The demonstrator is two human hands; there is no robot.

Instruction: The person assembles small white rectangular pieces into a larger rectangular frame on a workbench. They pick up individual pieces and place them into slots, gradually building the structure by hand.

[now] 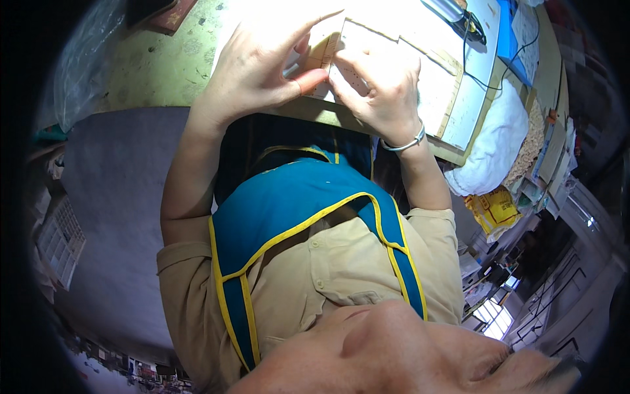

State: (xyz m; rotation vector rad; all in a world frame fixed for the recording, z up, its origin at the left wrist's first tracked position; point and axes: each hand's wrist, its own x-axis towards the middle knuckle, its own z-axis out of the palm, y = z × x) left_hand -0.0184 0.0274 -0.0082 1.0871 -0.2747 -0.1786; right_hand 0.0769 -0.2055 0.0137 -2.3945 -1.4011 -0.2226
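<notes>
Board (438,85), pale and brown-edged, lies glare-lit on the worktop (154,72). Left hand (259,65): thumb and forefinger apart. Right hand (387,88): fingers curled over the board, hold impossible to tell. Fine handwork seems underway; the next move likely needs steadiness.

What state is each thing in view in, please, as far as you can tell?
Left hand: thumb and fingers curved; grip unclear in the glare.
Right hand: fingers curled downward; grip unclear.
Pale board: lying flat, partly washed out by glare.
Black cable: slack and curving.
White bundle: bunched and creased.
Yellow bag: crumpled.
Clear plastic: creased.
Bracelet: worn.
Apron: worn.
</notes>
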